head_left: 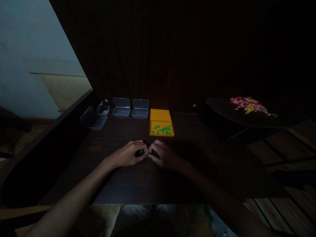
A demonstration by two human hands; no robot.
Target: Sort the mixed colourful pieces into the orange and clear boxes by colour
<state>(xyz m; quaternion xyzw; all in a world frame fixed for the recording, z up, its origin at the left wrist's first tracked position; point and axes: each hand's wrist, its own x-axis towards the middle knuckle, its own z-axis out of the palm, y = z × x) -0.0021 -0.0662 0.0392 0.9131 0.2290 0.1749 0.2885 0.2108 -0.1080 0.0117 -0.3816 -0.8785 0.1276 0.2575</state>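
Note:
My left hand (134,153) and my right hand (163,154) meet fingertip to fingertip above the dark table. Thumb and index finger of each pinch a tiny green piece (148,154), with a bit of yellow showing by the left fingertips. Its exact kind is too small to make out. Small blue spots show at the edges of my right hand, partly hidden by it. Just beyond my hands lies an open yellow case (160,115), holding several small green pieces (165,130) in its near half.
Two clear plastic boxes (121,112) (140,113) stand with lids raised left of the yellow case. Another open clear box (97,122) lies farther left, near the table's side panel (49,141). A heap of colourful small pieces (249,104) rests on a dark shelf at right.

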